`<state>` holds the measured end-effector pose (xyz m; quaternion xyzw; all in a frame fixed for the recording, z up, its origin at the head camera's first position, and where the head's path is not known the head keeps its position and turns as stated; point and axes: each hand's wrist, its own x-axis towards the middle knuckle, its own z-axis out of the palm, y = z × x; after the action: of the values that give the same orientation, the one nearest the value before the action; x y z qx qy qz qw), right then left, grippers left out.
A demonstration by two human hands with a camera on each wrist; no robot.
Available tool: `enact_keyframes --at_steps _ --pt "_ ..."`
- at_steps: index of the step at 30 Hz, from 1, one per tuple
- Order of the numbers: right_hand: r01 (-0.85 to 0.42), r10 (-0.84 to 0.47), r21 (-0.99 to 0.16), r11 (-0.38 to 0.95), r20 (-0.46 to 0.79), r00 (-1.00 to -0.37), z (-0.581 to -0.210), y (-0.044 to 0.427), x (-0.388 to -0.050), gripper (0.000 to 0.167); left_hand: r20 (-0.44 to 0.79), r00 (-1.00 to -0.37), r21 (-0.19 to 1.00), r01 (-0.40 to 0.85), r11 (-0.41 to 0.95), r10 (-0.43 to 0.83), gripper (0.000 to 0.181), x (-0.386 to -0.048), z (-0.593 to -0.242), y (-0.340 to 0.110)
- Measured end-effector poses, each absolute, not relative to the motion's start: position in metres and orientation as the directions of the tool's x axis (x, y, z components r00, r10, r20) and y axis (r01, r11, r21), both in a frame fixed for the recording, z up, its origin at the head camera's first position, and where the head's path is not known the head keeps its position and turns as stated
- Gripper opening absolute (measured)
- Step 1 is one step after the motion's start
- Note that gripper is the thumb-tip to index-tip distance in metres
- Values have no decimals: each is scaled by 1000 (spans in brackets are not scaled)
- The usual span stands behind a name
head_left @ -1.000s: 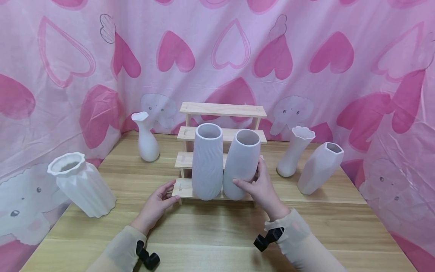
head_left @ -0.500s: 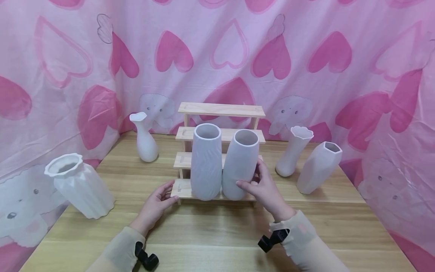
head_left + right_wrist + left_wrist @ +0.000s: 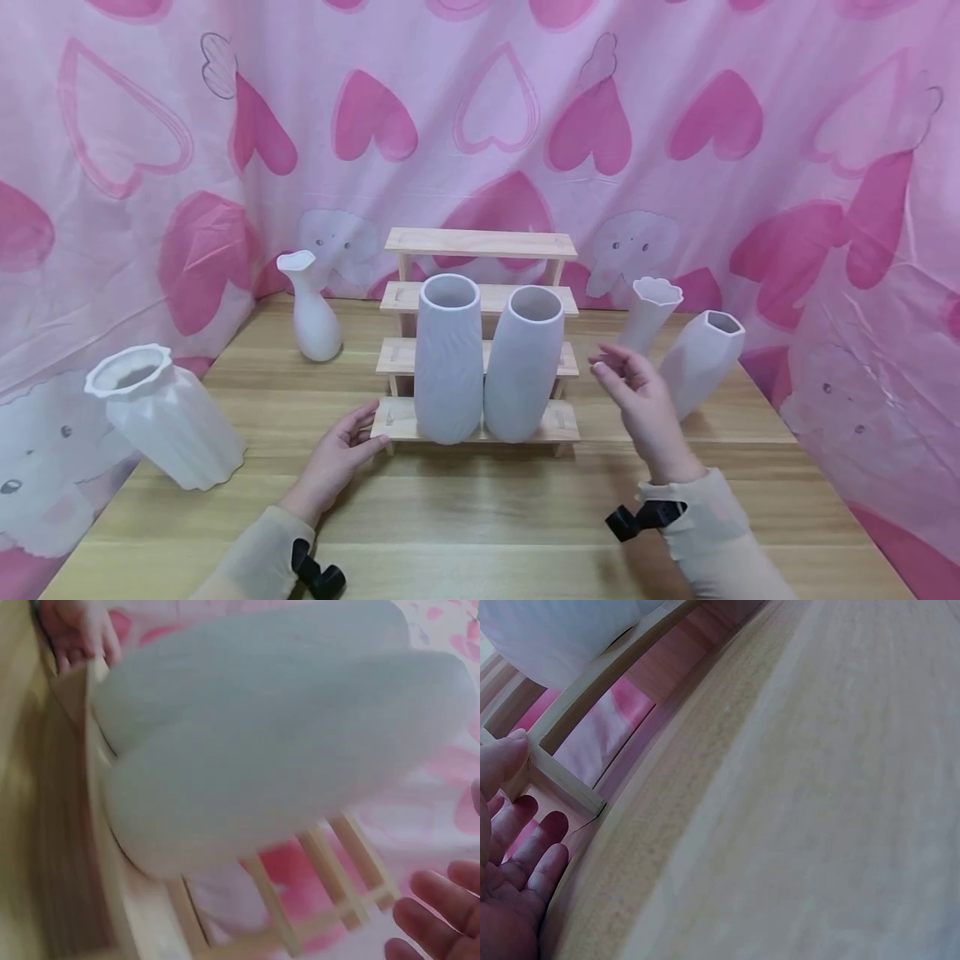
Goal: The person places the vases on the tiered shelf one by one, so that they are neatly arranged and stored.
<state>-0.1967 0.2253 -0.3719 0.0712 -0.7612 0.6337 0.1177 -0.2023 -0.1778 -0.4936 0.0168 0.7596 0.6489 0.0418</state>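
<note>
Two white vases stand side by side on the lowest step of a tiered wooden stand (image 3: pixel 480 242): a rippled vase (image 3: pixel 448 367) on the left and a smoother vase (image 3: pixel 525 367) on the right. My left hand (image 3: pixel 341 454) holds the left end of that step, thumb at the front corner; in the left wrist view its other fingers (image 3: pixel 544 862) hang loosely below. Off to the right of the smoother vase, my right hand (image 3: pixel 645 408) is in the air with nothing in it, its fingers loosely bent. It partly covers the scalloped vase (image 3: pixel 654 308) behind it.
At the right, a faceted vase (image 3: pixel 703 358) leans beside the scalloped one. On the left are a slim-necked vase (image 3: pixel 315 321) and a wide pleated vase (image 3: pixel 176 425), near the edge of the wooden table (image 3: pixel 480 517). A pink heart-print curtain (image 3: pixel 480 100) hangs behind.
My right hand has let go of the smoother vase and moved right, away from it. That vase stays on the lowest step. The left hand keeps its place on the stand.
</note>
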Motion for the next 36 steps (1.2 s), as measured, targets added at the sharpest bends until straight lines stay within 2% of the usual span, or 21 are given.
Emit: enact_keyframes --at_steps 4,10,18,22,30,36 --pt "-318 192 -944 93 330 -924 -370 243 -200 27 -45 -996 988 -33 149 77 67 -202 -495 -178" --pt "-353 428 -934 45 338 -838 -370 266 -206 22 -37 -996 990 -25 137 82 67 -202 -497 -179" --pt "-339 677 -937 80 301 -671 -381 296 -211 38 -25 -995 990 -11 144 97 67 -204 -497 -179" --pt "-291 741 -955 59 237 -629 -388 307 -215 49 -30 -995 989 -16 150 94 66 -204 -497 -179" --pt "-113 758 -987 112 158 -632 -392 322 -221 71 -46 -995 987 -32 160 86 66 -203 -495 -178" --pt "-3 669 -1000 23 18 -743 -391 327 -224 85 -48 -995 987 -34 155 87 66 -204 -495 -178"
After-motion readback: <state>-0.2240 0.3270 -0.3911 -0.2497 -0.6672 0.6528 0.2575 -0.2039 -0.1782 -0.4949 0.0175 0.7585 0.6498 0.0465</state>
